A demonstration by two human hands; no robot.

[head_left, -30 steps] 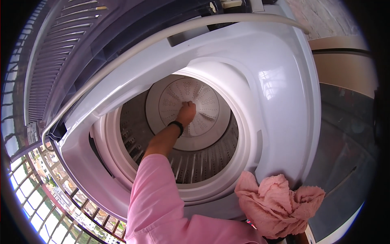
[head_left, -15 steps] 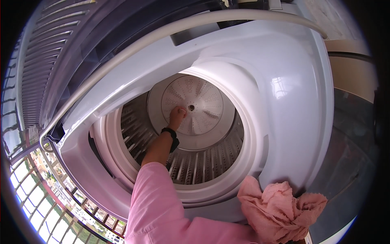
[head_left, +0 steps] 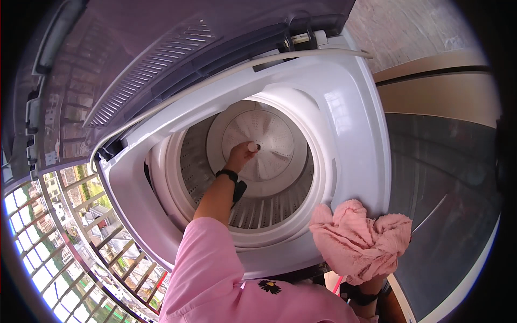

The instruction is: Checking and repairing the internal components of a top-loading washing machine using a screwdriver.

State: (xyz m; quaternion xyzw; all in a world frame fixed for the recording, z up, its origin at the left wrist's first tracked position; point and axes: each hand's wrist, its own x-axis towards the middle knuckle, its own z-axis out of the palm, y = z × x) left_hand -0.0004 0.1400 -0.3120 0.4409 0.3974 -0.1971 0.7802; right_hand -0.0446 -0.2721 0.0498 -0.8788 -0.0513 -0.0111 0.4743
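Observation:
My left hand [head_left: 240, 157] reaches down into the drum of a top-loading washing machine. Its fingers are closed in a pinch on a small pale round cap [head_left: 252, 146]. Right beside that cap is the dark centre hole [head_left: 258, 147] of the white pulsator disc [head_left: 274, 156] at the drum's bottom. A crumpled pink cloth [head_left: 360, 239] is bunched at the machine's front right corner. My right hand [head_left: 375, 281] is under and behind the cloth, gripping it; most of its fingers are hidden.
The machine's dark lid [head_left: 107, 64] stands raised at the back left. A pale hose [head_left: 215, 75] runs along the rear rim. On the left is a barred window grille [head_left: 86, 226] with buildings beyond. A dark panel [head_left: 436, 204] flanks the machine on the right.
The view has drawn back and shows more of the lid and my right wrist. My left hand stays by the hole, and the pale cap shows more plainly between its fingers.

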